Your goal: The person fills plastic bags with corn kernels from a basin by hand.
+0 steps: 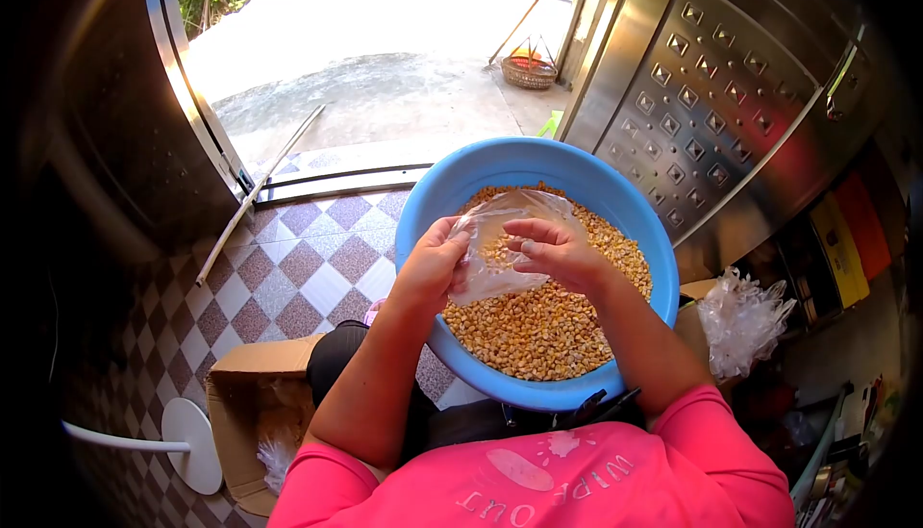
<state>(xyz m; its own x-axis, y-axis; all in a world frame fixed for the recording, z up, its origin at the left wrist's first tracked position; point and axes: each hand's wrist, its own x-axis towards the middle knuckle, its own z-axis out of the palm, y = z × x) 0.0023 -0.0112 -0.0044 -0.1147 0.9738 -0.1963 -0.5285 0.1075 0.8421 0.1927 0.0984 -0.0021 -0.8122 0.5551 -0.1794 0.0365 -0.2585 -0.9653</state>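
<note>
My left hand (442, 259) is closed on the left edge of a clear thin plastic bag (490, 281), which hangs over a large blue basin (447, 359). In front of the bag's right part is my right hand (556, 252), its fingers bent and slightly apart with nothing visible between the tips. I cannot tell whether its hidden fingers touch the plastic. Loose yellow corn kernels (538, 336) fill much of the basin below both hands, and some show through the bag.
An open cardboard box (231, 374) stands at left beside a round white base (191, 446). Crumpled clear bags (742, 321) sit at right. A pole (260, 191) lies across the doorway. Outside are a wicker basket (529, 71) and a metal door (692, 114) stands at right.
</note>
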